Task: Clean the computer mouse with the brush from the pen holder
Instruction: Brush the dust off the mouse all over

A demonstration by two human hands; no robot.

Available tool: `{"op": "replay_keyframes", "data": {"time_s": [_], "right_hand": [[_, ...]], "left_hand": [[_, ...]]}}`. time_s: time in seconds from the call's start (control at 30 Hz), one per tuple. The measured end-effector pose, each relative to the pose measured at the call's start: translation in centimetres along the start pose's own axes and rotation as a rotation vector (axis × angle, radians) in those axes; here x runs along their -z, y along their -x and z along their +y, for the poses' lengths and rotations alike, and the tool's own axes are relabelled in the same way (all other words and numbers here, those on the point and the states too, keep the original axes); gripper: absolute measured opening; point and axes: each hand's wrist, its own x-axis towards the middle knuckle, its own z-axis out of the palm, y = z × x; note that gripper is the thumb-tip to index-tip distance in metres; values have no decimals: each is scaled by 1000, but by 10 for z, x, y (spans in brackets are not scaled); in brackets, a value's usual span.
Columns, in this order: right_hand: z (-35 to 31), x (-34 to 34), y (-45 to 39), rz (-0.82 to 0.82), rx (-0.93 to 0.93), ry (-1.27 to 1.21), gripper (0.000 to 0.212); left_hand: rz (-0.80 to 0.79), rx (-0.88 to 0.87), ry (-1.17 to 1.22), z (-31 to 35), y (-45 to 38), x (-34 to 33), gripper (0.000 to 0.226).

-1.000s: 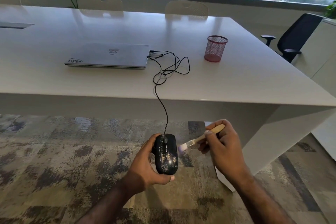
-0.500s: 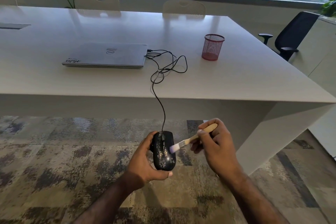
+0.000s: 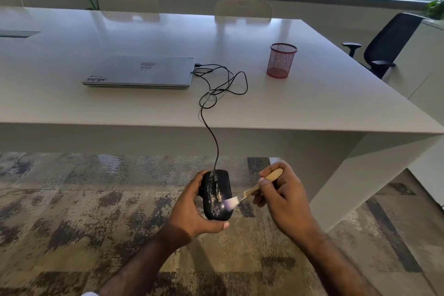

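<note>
My left hand (image 3: 192, 209) cradles the dusty mouse (image 3: 217, 194) low over the carpet, near the table edge; my right hand (image 3: 281, 202) pinches the brush (image 3: 254, 191), bristles on its right flank. Brushing step: next, sweep across the speckled top.

Computer mouse (image 3: 216, 196): black, wired, top face streaked with pale dust; held off the table above the carpet, cable end pointing away. Brush (image 3: 249, 192): wooden handle, white bristles; bristles contact the mouse's right rear surface, handle angled up to the right. Pen holder (image 3: 281, 60): red mesh cup, upright on the table, well apart from both
</note>
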Motion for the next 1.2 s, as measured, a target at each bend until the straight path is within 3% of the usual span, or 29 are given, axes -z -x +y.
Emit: {"op": "replay_keyframes", "data": {"time_s": [0.13,0.3,0.43,0.67,0.83,1.03,1.2], "right_hand": [[1,5,-1,89,57,59,3],[3,-1,3,-41,50,-41,5],[6,4,0,16,73,93,11],[-3,-1,-7,59,111,-4,9],[0,3,-7,10,47,6,8],[0,5,-13,156,-80,-192,2],[5,3,-9,71,-183,-165,6]], "left_hand": [[8,-12,2,-2,-1,1,113],[13,-14,14,-3,-1,-2,114],[6,-15,19,-1,-2,0,113],[-5,-14,21,3,-1,0,113],[0,-21,3,4,1,2,114],[1,-29,14,9,2,2,111],[-5,-26,19,14,3,3,111]]}}
